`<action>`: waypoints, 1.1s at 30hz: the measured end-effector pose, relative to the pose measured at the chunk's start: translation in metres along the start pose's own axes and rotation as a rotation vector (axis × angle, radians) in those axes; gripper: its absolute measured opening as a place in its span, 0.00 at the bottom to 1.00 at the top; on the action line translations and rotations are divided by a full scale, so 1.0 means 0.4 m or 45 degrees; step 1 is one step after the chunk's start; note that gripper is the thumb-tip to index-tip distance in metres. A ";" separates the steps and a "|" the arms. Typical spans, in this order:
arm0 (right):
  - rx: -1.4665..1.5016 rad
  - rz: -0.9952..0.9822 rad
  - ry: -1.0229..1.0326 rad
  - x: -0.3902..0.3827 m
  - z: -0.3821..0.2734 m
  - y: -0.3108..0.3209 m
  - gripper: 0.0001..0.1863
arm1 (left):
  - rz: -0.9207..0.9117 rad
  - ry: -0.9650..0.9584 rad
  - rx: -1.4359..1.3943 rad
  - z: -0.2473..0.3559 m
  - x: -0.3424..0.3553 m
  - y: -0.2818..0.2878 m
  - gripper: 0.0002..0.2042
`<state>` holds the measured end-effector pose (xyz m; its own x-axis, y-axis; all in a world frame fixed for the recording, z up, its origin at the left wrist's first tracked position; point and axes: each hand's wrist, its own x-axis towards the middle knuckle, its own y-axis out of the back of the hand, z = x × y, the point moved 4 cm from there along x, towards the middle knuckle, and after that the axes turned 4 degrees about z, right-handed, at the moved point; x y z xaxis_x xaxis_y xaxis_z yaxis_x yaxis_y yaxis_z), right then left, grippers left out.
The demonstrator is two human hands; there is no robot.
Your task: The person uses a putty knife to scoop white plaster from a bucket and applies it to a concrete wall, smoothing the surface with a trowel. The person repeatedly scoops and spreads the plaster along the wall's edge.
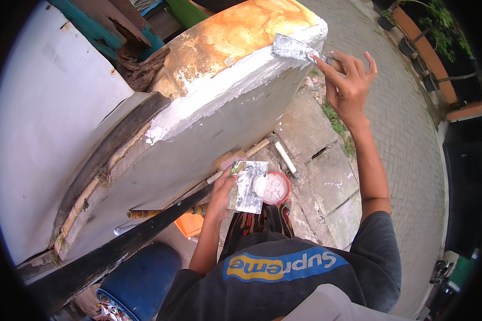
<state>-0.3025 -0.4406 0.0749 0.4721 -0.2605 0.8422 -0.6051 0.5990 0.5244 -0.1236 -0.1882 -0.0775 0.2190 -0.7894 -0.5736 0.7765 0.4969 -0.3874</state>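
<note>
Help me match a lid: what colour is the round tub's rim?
The tub's rim is red, clearest in the head view.

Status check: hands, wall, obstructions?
Right hand gripping putty knife, blade at wall top edge. Left hand holding smeared board. White filler along edge, uneven. Nothing seen blocking blade; filler tub sits below.

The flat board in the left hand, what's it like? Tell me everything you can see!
The board is thin, flat and roughly rectangular, smeared with white and grey, with a little green near its upper left corner. A thick dab of white paste sits at its right side. What it's made of is hard to tell. The left hand grips its left edge, and in the picture it appears just left of the red-rimmed tub.
</note>
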 end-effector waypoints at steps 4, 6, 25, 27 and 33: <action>-0.032 0.022 -0.105 -0.007 0.040 0.008 0.27 | -0.036 -0.018 -0.011 0.001 0.013 0.013 0.20; -0.011 0.022 -0.117 -0.001 0.023 0.019 0.28 | -0.021 0.012 -0.010 -0.007 0.019 0.028 0.20; 0.786 0.157 -0.873 -0.105 -0.032 0.051 0.18 | -0.019 0.011 -0.171 0.027 0.043 -0.017 0.21; 0.872 -0.026 -0.715 -0.135 -0.122 0.062 0.17 | -0.040 0.084 -0.335 0.036 0.042 -0.035 0.20; 0.856 -0.167 -0.700 -0.242 -0.255 0.085 0.20 | -0.454 0.156 -0.665 0.069 0.041 -0.091 0.16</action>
<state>-0.3035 -0.3180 -0.0015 0.2937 -0.7276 0.6200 -0.8987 0.0108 0.4384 -0.1319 -0.2293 -0.0529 -0.0929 -0.9070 -0.4109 0.3920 0.3460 -0.8524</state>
